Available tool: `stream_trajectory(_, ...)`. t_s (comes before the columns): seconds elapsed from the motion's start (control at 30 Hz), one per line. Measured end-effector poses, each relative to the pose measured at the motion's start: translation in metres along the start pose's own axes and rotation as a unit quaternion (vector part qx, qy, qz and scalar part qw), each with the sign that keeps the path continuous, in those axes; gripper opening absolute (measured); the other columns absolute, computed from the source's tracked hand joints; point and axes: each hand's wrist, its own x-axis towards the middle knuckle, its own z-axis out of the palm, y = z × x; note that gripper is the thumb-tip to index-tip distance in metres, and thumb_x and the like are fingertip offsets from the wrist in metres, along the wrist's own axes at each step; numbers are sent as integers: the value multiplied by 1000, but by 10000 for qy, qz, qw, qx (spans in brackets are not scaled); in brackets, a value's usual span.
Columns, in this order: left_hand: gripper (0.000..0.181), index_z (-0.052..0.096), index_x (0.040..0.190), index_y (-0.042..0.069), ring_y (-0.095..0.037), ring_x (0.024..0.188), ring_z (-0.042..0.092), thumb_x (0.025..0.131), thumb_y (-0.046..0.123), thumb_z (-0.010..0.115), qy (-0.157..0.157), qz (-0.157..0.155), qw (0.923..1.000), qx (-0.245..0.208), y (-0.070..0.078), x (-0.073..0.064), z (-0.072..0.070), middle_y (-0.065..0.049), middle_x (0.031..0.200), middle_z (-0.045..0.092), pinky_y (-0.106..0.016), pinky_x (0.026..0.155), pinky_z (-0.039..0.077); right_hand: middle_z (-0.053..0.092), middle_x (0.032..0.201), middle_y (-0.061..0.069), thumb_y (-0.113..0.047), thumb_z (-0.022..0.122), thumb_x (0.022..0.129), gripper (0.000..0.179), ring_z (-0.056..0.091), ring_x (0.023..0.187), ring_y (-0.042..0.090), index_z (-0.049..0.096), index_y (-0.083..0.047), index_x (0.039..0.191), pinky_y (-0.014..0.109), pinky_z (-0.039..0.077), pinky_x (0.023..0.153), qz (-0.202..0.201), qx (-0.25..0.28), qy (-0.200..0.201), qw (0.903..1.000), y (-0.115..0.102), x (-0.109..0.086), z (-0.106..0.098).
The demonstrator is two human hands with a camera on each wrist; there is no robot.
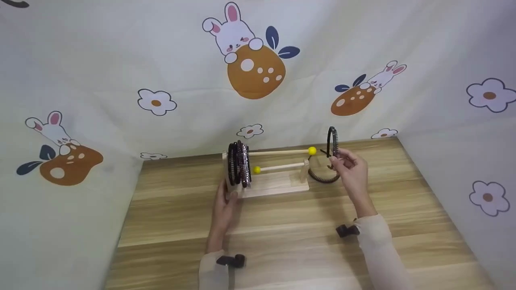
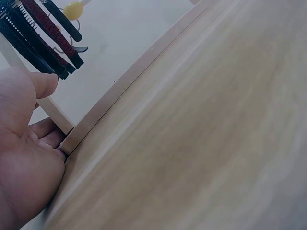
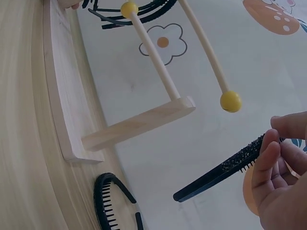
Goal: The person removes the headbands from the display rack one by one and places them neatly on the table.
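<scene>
A wooden headband stand (image 1: 278, 186) with two rods, each tipped with a yellow ball, rests on the table. Several headbands (image 1: 238, 164), dark and glittery, hang bunched at the left end of its longer rod. My left hand (image 1: 224, 205) grips the stand's left end, thumb near the upright and fingers around the base corner, seen in the left wrist view. Right of the stand, my right hand (image 1: 350, 171) pinches a black toothed headband (image 3: 230, 165) with a sparkly top, held up near the long rod's yellow ball (image 3: 230, 101).
Another dark toothed headband (image 1: 324, 180) lies on the table just right of the stand, under the raised one. A pale cloth (image 1: 185, 60) printed with rabbits and flowers rises behind the wood-grain table (image 1: 282, 237) and along both sides.
</scene>
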Motion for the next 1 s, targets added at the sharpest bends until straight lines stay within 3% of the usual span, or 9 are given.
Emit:
stream_trajectory(0.17, 71, 20, 177, 5, -49, 165, 25, 117, 15, 56, 25, -124, 9999, 16, 1, -1, 0, -28, 180, 21, -65, 135, 23, 77, 88, -1, 10, 79, 96, 27, 72, 70, 10, 74, 14, 123, 19, 59, 62, 7, -258, -251, 9994, 5, 0, -10)
stream_trajectory(0.3, 71, 18, 178, 8, -49, 165, 25, 117, 18, 55, -41, -183, 9998, -19, 2, -1, 0, -26, 181, 21, -67, 134, 23, 81, 93, 12, 12, 79, 95, 31, 76, 75, 15, 73, 14, 126, 22, 66, 73, 47, -518, -369, 9980, 7, 1, -19)
stream_trajectory(0.43, 72, 17, 178, 9, -50, 165, 25, 117, 18, 55, -67, -209, 9997, -48, 2, -1, -1, -25, 182, 20, -68, 133, 23, 81, 100, 17, 12, 78, 96, 31, 78, 78, 16, 73, 15, 126, 22, 66, 75, 35, -758, -450, 9961, 9, 3, -28)
stream_trajectory(0.6, 73, 17, 178, 10, -49, 166, 24, 118, 21, 56, -46, -252, 9996, -68, 2, -3, -1, -23, 182, 20, -69, 134, 21, 79, 105, 18, 13, 76, 97, 27, 76, 77, 10, 72, 17, 124, 19, 62, 68, -65, -815, -471, 9955, 12, 4, -37)
stream_trajectory(0.8, 72, 19, 178, 11, -49, 166, 24, 117, 22, 56, -11, -245, 9997, -15, 0, -2, -2, -24, 182, 20, -70, 133, 22, 81, 99, 11, 9, 79, 97, 26, 73, 75, 5, 73, 15, 122, 20, 63, 67, -26, -1062, -466, 9932, 14, 6, -49)
stream_trajectory(1.0, 72, 20, 177, 5, -50, 164, 28, 117, 20, 57, 16, -181, 9997, 132, 2, -1, -1, -27, 180, 23, -67, 134, 24, 82, 93, 3, -14, 85, 100, 29, 73, 76, 6, 76, 9, 115, 23, 65, 67, 126, -1484, -248, 9885, 17, 8, -63)
